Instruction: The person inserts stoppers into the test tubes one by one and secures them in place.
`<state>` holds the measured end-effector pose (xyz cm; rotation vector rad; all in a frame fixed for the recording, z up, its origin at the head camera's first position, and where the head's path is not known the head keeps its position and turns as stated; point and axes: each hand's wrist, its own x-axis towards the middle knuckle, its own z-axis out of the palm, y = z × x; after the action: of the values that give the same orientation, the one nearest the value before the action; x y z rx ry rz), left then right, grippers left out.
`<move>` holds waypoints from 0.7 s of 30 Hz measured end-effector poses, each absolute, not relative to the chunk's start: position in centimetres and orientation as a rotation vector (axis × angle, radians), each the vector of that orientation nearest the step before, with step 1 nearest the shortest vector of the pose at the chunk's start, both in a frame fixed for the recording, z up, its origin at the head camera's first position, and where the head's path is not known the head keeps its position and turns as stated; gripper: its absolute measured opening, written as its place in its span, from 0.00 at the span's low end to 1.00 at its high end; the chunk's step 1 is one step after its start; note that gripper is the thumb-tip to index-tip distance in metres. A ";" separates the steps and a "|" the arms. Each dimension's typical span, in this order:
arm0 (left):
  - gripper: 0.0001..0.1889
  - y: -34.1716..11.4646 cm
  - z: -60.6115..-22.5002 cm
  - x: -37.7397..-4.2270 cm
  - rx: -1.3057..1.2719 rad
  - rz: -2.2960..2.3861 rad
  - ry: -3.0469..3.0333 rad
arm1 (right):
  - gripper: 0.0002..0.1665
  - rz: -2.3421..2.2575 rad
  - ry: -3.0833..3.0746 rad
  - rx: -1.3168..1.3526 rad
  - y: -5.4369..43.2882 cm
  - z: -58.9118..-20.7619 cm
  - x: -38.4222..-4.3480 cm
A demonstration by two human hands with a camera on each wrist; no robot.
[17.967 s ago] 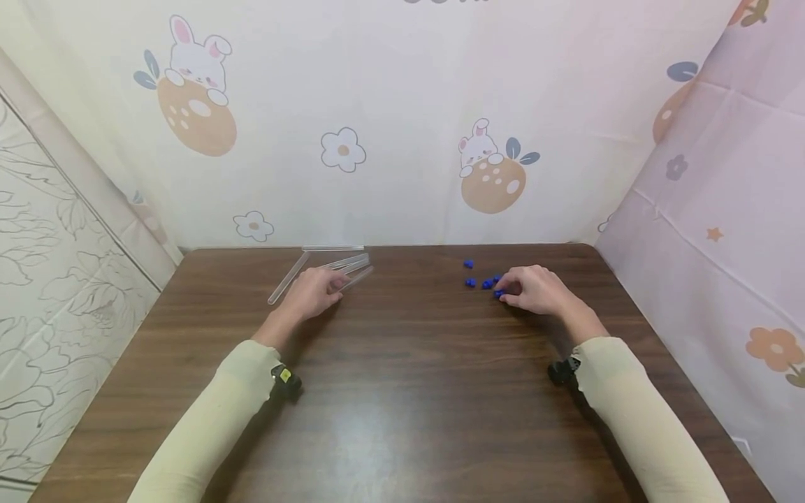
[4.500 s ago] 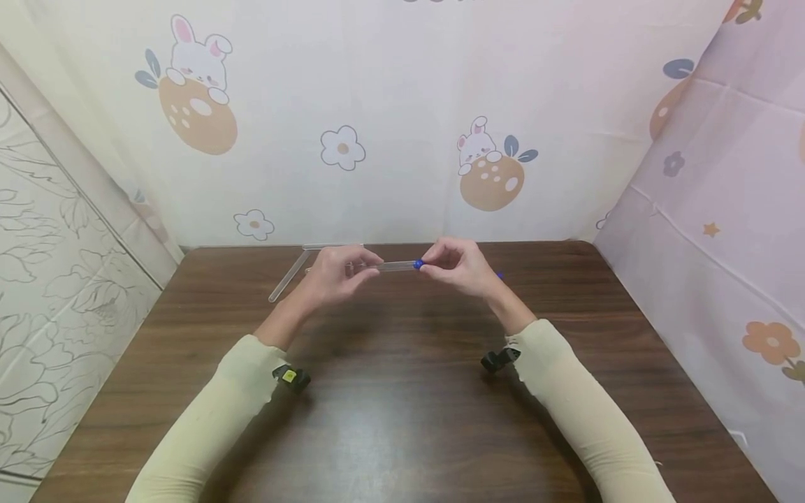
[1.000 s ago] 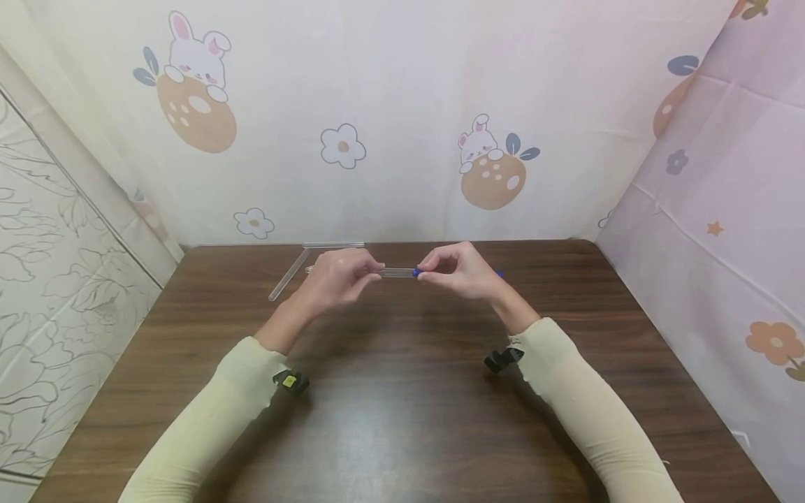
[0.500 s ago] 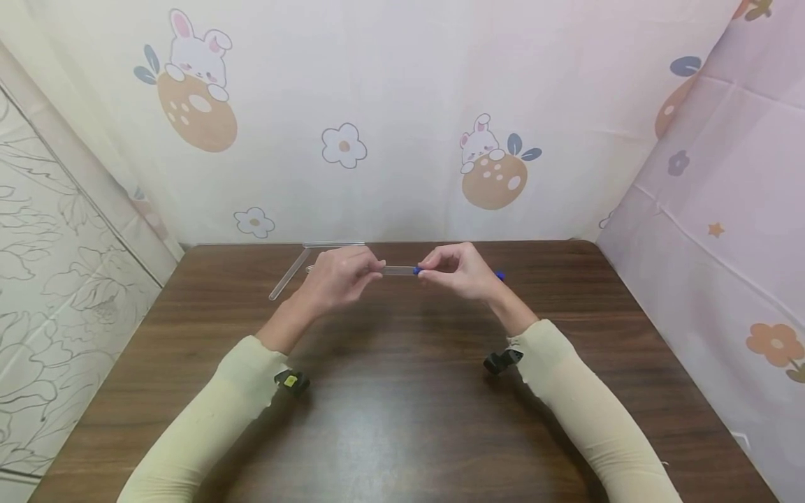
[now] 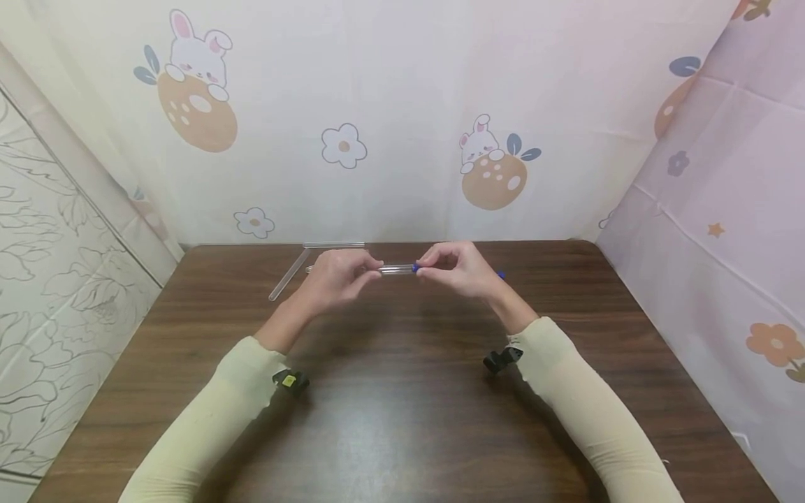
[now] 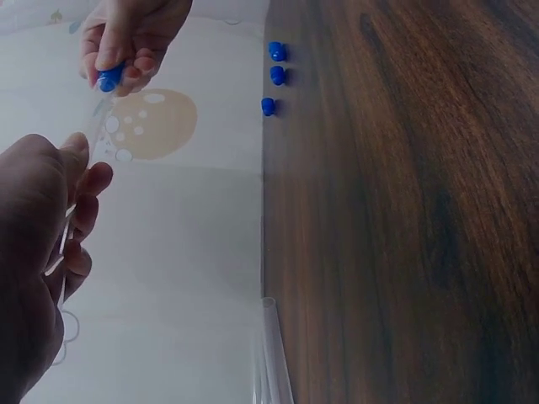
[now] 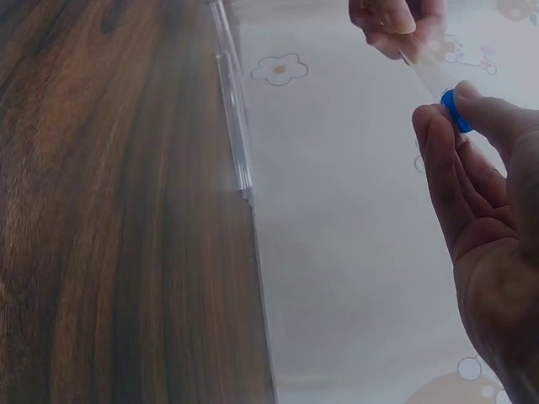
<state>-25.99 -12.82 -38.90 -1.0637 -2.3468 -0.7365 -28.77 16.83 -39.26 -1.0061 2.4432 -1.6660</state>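
Note:
In the head view, my left hand [image 5: 339,278] grips a clear test tube [image 5: 397,270] that lies level over the back of the table. My right hand [image 5: 460,271] pinches a blue stopper [image 7: 455,110] between thumb and fingertips, right at the tube's mouth. The left wrist view shows the tube running along the left palm, its lower part covered by the fingers. Three more blue stoppers, the nearest a small blue stopper [image 6: 268,107], rest on the table beyond; the right hand hides most of them from the head camera.
Loose clear tubes lie at the back left: one tube [image 5: 289,275] slants, another tube [image 5: 333,245] runs along the rear edge, and others are partly behind the left hand. A printed curtain [image 5: 402,175] hangs directly behind the brown wooden table [image 5: 390,391].
Eighteen seconds ago the hands were apart, at the tubes and the stoppers. By 4.5 seconds ago they had met with tube and stopper; since then they have shifted only slightly.

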 end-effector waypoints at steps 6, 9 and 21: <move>0.06 -12.8 -38.9 -26.1 -1.047 -0.766 -2.307 | 0.05 -1.686 2.444 -0.997 17.0 -38.9 -28.7; 0.05 -12.8 -38.7 -26.2 -1.047 -0.775 -2.308 | 0.08 -1.689 2.426 -1.018 17.3 -38.8 -28.7; 0.06 -12.9 -38.4 -26.2 -1.063 -0.764 -2.240 | 0.11 -1.783 2.459 -0.942 17.4 -38.9 -28.6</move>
<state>-26.22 -12.93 -38.44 -1.0629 -2.2396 -0.7638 -28.58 17.38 -38.91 -0.9424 2.4586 -1.7826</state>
